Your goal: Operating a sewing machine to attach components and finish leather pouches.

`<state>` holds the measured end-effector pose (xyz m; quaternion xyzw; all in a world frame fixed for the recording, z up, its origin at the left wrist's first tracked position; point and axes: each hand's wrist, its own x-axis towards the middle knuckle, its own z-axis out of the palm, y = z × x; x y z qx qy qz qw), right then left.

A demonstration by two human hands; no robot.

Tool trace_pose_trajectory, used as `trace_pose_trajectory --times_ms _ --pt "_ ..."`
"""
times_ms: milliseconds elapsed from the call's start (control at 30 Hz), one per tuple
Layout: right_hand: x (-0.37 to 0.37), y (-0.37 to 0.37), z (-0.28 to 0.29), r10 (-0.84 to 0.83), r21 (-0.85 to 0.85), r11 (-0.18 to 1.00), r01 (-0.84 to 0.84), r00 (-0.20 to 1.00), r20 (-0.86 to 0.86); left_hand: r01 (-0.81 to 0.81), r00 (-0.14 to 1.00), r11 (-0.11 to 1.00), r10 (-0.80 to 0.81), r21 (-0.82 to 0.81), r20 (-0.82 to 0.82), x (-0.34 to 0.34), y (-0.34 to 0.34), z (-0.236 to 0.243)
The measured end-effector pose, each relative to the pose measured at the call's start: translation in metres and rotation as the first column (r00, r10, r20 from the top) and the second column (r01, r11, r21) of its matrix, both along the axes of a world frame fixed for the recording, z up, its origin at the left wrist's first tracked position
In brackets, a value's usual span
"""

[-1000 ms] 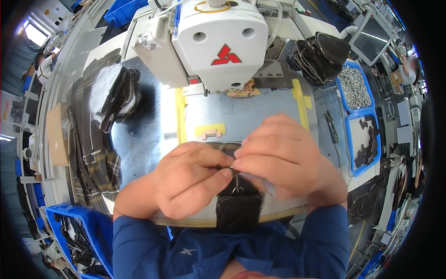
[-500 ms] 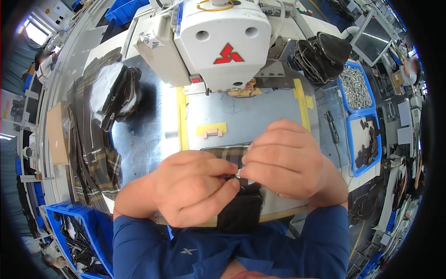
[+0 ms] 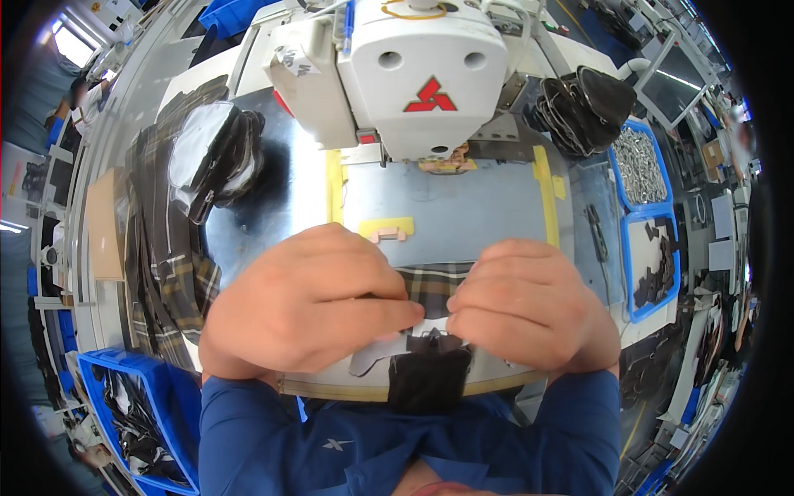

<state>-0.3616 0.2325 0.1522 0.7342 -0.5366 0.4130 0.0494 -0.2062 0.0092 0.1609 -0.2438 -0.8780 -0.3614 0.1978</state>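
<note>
The left hand [image 3: 310,302] and right hand [image 3: 529,306] are now drawing apart, leaving more of the white lining [image 3: 434,325] showing; each thumb and forefinger seem to be pinching it. It is lying between plaid fabric [image 3: 430,289] and a black pouch [image 3: 428,382]. Both hands are partly blocking the view. A sewing machine [image 3: 430,78] is standing ahead.

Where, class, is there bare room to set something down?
The metal plate is mostly bare between the yellow tape strips; so is the shiny metal between the left strip and the black-and-white pile. Crowded: around the left hand, right hand and plaid fabric, and at the blue trays on the right.
</note>
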Motion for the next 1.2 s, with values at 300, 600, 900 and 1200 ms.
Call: trace_pose_trajectory --times_ms 300,600,900,1200 --pt "-0.001 -0.002 0.0 -0.007 -0.021 1.0 0.007 1.0 -0.008 -0.221 0.937 0.95 0.144 -0.222 -0.318 0.008 0.015 0.0" --pt "0.0 0.001 0.0 0.037 -0.004 0.999 -0.037 0.999 0.015 -0.126 0.952 0.971 0.061 -0.203 -0.3 0.003 0.017 -0.005" --pt "-0.002 0.0 0.002 0.073 -0.003 0.997 -0.073 0.995 0.064 0.016 0.975 1.0 -0.014 0.007 -0.223 -0.004 0.012 -0.011" --pt "-0.001 0.003 -0.007 -0.062 0.11 0.994 0.029 0.948 0.313 0.091 0.977 0.874 -0.172 0.477 0.128 -0.015 0.006 -0.039"
